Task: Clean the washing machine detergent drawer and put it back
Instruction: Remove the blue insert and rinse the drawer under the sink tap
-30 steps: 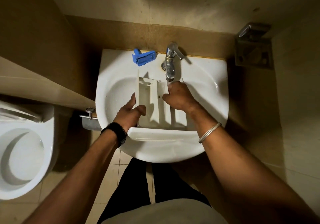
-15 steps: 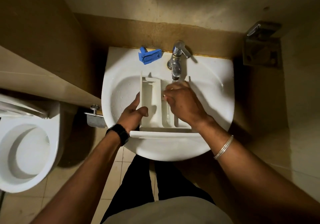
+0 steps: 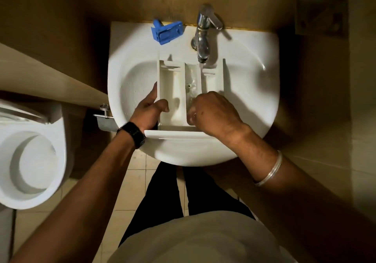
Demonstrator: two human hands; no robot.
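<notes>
Midway through the wash, the left hand [image 3: 149, 108] grips the left wall of the white detergent drawer [image 3: 173, 92], thumb hooked over the rim into the left compartment, holding it steady in the basin of the sink [image 3: 254, 83]. The right hand [image 3: 211, 113] is curled, knuckles up, with its fingertips down in the near end of the middle compartment, apparently rubbing at it; whether it holds a cloth or brush cannot be told. The drawer lies flat across the bowl, its front panel resting on the near rim and its far end under the tap [image 3: 203, 37], from which a thin stream falls into the middle compartment.

By the look of it, the drawer is out of the machine, stripped of its insert and partly rinsed. Scrubbing is in hand. Still to come are the blue insert [image 3: 167, 31], lying on the back ledge beside the tap, and the refitting; no washing machine is in view.

Counted: one drawer with three compartments, one blue insert, one tap, one sink, one toilet [image 3: 30, 161] at left, two hands, a watch [image 3: 133, 134] on the left wrist, a bangle [image 3: 270, 170] on the right.
</notes>
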